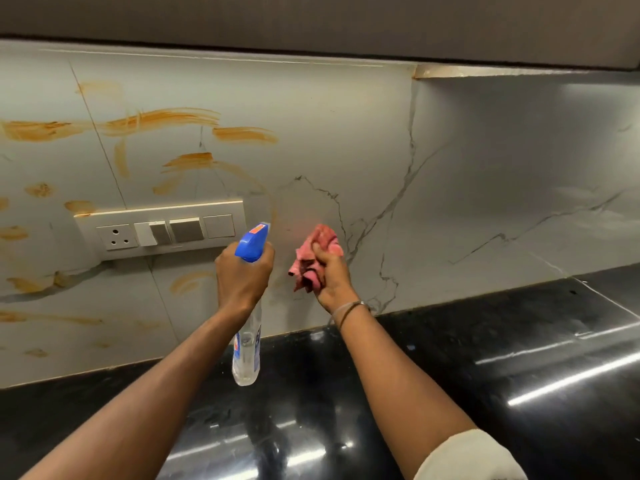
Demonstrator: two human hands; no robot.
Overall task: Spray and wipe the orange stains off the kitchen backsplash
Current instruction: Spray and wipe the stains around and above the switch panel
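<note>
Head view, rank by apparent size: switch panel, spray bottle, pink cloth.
1. switch panel
2. spray bottle: nearer the camera and partly covered by the left hand, so its gap to the panel is unsure
3. pink cloth: bunched in the right hand

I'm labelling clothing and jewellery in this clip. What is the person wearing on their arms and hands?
Both forearms are bare. The right hand has thin bangles at its wrist, and a cream sleeve covers that arm near the elbow. The left hand shows no band or watch, and no sleeve is in view on that arm.
</note>
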